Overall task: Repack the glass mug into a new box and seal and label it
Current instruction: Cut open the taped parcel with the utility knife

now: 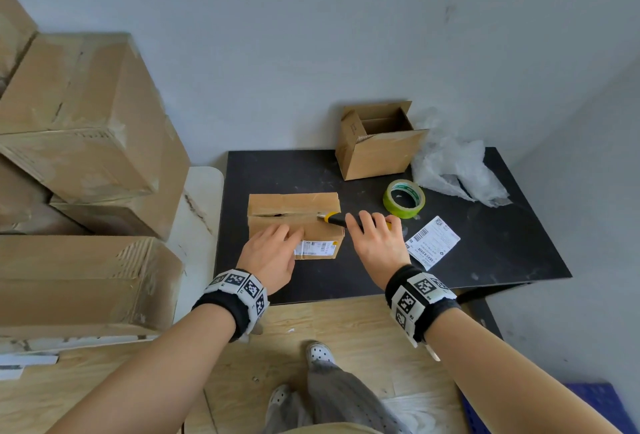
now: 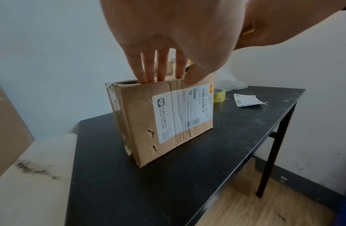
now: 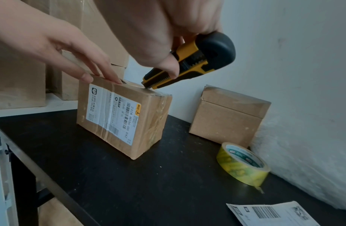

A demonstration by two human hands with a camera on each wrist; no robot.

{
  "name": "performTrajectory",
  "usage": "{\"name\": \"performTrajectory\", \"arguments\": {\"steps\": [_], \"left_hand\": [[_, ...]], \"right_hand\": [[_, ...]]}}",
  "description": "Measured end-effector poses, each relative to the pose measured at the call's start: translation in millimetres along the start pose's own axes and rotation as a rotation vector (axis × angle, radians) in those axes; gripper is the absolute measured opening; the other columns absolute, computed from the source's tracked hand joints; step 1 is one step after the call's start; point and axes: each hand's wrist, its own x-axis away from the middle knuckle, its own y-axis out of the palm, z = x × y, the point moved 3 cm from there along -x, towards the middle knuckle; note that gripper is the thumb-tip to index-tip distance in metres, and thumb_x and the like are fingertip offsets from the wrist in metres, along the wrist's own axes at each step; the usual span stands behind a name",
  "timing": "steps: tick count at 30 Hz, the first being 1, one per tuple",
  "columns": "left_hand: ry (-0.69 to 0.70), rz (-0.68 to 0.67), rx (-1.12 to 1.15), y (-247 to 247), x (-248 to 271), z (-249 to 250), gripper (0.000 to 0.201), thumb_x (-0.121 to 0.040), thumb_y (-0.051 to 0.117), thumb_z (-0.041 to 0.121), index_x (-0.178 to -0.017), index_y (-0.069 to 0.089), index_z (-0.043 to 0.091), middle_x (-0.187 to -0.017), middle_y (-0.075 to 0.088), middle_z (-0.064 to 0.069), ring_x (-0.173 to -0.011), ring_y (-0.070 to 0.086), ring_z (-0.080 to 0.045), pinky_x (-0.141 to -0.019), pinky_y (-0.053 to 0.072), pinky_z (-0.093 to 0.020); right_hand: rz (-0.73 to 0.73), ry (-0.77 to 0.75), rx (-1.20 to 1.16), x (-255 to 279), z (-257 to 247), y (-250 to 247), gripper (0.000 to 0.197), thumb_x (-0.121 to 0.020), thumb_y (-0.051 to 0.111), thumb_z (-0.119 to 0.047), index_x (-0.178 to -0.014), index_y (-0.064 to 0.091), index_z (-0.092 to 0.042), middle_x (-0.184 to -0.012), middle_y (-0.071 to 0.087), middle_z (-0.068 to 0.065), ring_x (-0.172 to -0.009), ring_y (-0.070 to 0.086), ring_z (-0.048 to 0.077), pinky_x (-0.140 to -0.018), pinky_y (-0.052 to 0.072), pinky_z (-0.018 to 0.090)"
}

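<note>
With the left hand [image 1: 270, 255] pressing flat, fingers straight, on the stiff taped box [image 1: 296, 224] and the right hand [image 1: 377, 243] clamped round the utility knife [image 1: 337, 218], the hidden glass mug is probably fragile, so cut shallow.

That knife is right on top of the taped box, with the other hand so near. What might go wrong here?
Two risks, as I judge it. The utility knife in the right hand cuts the seam of the taped box while the left hand's fingers rest on the same top edge; a slip toward them could nick them. And if the glass mug is inside, which cannot be seen, a deep cut might reach it.
</note>
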Motion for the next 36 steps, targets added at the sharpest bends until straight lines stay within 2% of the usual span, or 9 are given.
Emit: {"name": "performTrajectory", "arguments": {"steps": [4, 6, 11, 16, 20, 23, 27, 31, 36], "left_hand": [[0.008, -0.004, -0.024, -3, -3, 1, 0.048, -0.086, 0.059, 0.021, -0.133, 0.05, 0.018, -0.115, 0.055, -0.001, -0.107, 0.054, -0.02, -0.09, 0.048, -0.033], [0.026, 0.004, -0.013, -3, -2, 2, 0.049, -0.085, 0.061, 0.018, -0.132, 0.051, 0.015, -0.121, 0.055, -0.002, -0.112, 0.054, -0.02, -0.095, 0.047, -0.033], [0.002, 0.015, 0.086, 4, -2, 8, 0.052, -0.093, 0.05, 0.02, -0.143, 0.038, 0.013, -0.147, 0.038, -0.001, -0.137, 0.034, -0.016, -0.113, 0.026, -0.029], [0.001, 0.041, 0.132, 8, 3, 4, 0.055, -0.094, 0.048, 0.018, -0.146, 0.03, 0.016, -0.154, 0.028, 0.001, -0.142, 0.023, -0.011, -0.115, 0.02, -0.026], [0.029, 0.055, 0.137, 12, 6, 3, 0.057, -0.093, 0.048, 0.015, -0.146, 0.029, 0.013, -0.154, 0.026, -0.001, -0.144, 0.02, -0.014, -0.115, 0.014, -0.024], [0.033, 0.05, 0.127, 13, 6, 3, 0.059, -0.092, 0.049, 0.016, -0.147, 0.028, 0.013, -0.154, 0.026, -0.002, -0.143, 0.02, -0.015, -0.114, 0.018, -0.026], [0.043, 0.034, 0.093, 13, 6, 3, 0.061, -0.088, 0.055, 0.015, -0.145, 0.032, 0.01, -0.152, 0.031, -0.006, -0.141, 0.027, -0.019, -0.113, 0.023, -0.029], [0.055, 0.037, 0.064, 8, 3, 5, 0.06, -0.088, 0.056, 0.017, -0.144, 0.034, 0.012, -0.15, 0.034, -0.004, -0.139, 0.03, -0.019, -0.114, 0.023, -0.029], [0.041, 0.058, 0.056, 0, -2, 9, 0.05, -0.088, 0.057, 0.019, -0.136, 0.044, 0.014, -0.137, 0.046, 0.0, -0.127, 0.043, -0.016, -0.107, 0.035, -0.028]], "right_hand": [[-0.005, 0.015, -0.026, 6, 9, 2, 0.063, -0.05, 0.081, -0.005, -0.111, 0.064, -0.005, -0.09, 0.064, 0.012, -0.07, 0.061, 0.029, -0.066, 0.051, 0.04], [0.014, 0.017, -0.04, 8, 12, 1, 0.064, -0.049, 0.081, -0.005, -0.111, 0.065, -0.005, -0.091, 0.064, 0.013, -0.071, 0.061, 0.03, -0.066, 0.052, 0.04], [0.096, -0.036, -0.091, 7, 2, -2, 0.062, -0.054, 0.069, -0.001, -0.115, 0.062, -0.006, -0.092, 0.064, 0.01, -0.073, 0.061, 0.028, -0.069, 0.051, 0.039], [0.112, -0.06, -0.119, -10, -26, 2, 0.06, -0.053, 0.072, -0.004, -0.112, 0.063, -0.01, -0.088, 0.063, 0.006, -0.071, 0.06, 0.024, -0.069, 0.049, 0.037], [0.105, -0.056, -0.094, -16, -33, 6, 0.058, -0.054, 0.074, -0.005, -0.11, 0.064, -0.01, -0.086, 0.063, 0.006, -0.069, 0.059, 0.024, -0.069, 0.049, 0.037], [0.098, -0.058, -0.054, -17, -30, 6, 0.056, -0.054, 0.068, -0.004, -0.109, 0.064, -0.009, -0.084, 0.062, 0.006, -0.067, 0.058, 0.024, -0.068, 0.049, 0.037], [0.1, -0.05, 0.006, -16, -25, 0, 0.045, -0.063, 0.049, -0.003, -0.104, 0.067, -0.01, -0.08, 0.061, 0.004, -0.064, 0.056, 0.022, -0.065, 0.048, 0.035], [0.051, -0.04, 0.048, -13, -19, -3, 0.046, -0.058, 0.067, -0.007, -0.103, 0.066, -0.011, -0.081, 0.06, 0.004, -0.065, 0.056, 0.023, -0.066, 0.048, 0.036], [0.027, -0.011, 0.07, -6, -7, -7, 0.049, -0.056, 0.071, -0.009, -0.105, 0.067, -0.01, -0.082, 0.062, 0.006, -0.066, 0.057, 0.024, -0.065, 0.049, 0.036]]}}
